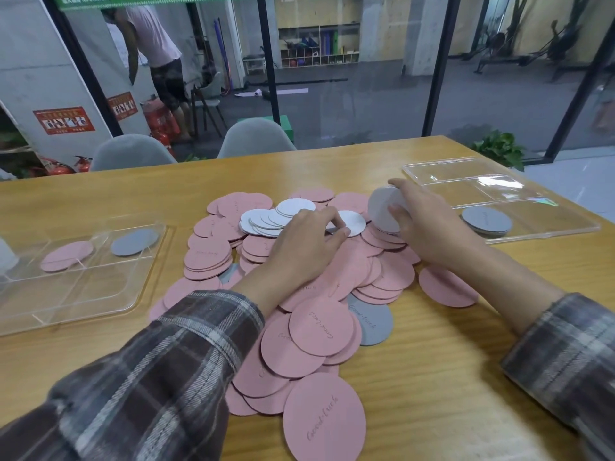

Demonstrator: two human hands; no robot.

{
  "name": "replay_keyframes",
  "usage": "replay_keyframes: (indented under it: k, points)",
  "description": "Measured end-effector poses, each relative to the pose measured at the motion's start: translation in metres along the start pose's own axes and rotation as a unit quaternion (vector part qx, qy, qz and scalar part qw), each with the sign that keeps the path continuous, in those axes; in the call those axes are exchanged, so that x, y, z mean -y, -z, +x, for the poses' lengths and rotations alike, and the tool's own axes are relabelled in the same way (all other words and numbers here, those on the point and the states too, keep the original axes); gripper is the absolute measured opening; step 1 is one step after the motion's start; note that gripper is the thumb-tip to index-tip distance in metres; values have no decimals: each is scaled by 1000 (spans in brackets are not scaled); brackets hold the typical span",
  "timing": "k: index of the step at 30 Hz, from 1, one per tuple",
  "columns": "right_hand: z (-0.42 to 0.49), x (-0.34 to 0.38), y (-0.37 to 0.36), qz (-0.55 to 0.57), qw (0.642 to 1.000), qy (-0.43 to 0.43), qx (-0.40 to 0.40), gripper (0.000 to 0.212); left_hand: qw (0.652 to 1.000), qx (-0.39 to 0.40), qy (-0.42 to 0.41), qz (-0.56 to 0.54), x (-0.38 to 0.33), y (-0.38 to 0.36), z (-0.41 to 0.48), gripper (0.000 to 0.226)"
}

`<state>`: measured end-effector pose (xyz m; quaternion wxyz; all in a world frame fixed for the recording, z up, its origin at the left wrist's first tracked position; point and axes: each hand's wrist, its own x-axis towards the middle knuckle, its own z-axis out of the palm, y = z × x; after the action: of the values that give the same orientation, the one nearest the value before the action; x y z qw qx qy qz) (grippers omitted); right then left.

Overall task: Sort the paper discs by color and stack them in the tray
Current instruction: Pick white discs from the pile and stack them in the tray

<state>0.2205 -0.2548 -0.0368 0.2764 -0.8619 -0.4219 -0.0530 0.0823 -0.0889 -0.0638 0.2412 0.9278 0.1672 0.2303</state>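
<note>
Right tray [466,168] holds grey discs [486,220] (left tray [83,294]: pink ones [66,256] too).

Two trays [83,294], two chairs [133,153], two hands [306,251]; discs [319,322] uncountable.

Table [432,377]: lies before you, under everything else here.
Heap of discs [309,331]: mid-table, between the two trays, spilling toward you.
Left tray [66,314]: left of the heap, with two stacks side by side in its far compartments.
Right tray [565,224]: right of the heap and farther back, with one stack in its nearest compartment.
Left hand [306,247]: yours, on the heap's far part, pinching a single disc [352,222].
Right hand [429,227]: yours, at the heap's right edge, gripping a held stack [382,209] tilted on edge, left of the right tray.
Chairs [256,134]: behind the table's far edge, toward the left.
</note>
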Motion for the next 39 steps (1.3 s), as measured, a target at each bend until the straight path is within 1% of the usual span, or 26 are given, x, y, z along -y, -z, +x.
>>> replay_keyframes:
  k: [6, 9, 12, 14, 17, 19, 22, 25, 30, 31, 34, 37, 39]
  points:
    - [-2, 3, 3, 9, 1000, -12, 7, 48, 999, 38, -5, 32, -4, 3, 0, 13]
    - [-3, 4, 4, 16, 1000, -11, 13, 49, 999, 31, -20, 25, -2, 2, 1, 21]
    - [-4, 6, 4, 38, 999, -11, 10, 49, 997, 2, -26, -71, -2, 5, -1, 34]
    - [-5, 6, 5, 58, 998, -11, 2, 48, 989, -27, -30, -141, -4, 9, -3, 37]
    - [-5, 5, 4, 84, 996, -9, -2, 48, 972, -61, -3, -226, -5, 17, -4, 40]
    - [-5, 6, 3, 98, 995, -7, -6, 46, 962, -71, 9, -265, -4, 20, -5, 39]
    - [-6, 6, 2, 124, 992, -2, -12, 43, 953, -73, 11, -293, -4, 21, -5, 38]
    - [-7, 8, 2, 145, 989, 12, -4, 40, 953, -85, 3, -292, -7, 21, -6, 40]
    - [-12, 17, -3, 214, 976, 28, 32, 36, 963, -116, -27, -241, -12, 15, -8, 38]
    - [-13, 18, -4, 212, 976, 32, 37, 36, 964, -119, -34, -234, -12, 14, -8, 38]
    - [-14, 20, -6, 165, 983, 57, 50, 40, 965, -137, -47, -220, -11, 15, -8, 37]
    - [-14, 21, -8, 108, 989, 72, 65, 50, 966, -142, -51, -210, -10, 15, -8, 35]
    - [-13, 21, -10, 96, 991, 77, 58, 50, 967, -142, -50, -205, -11, 17, -6, 30]
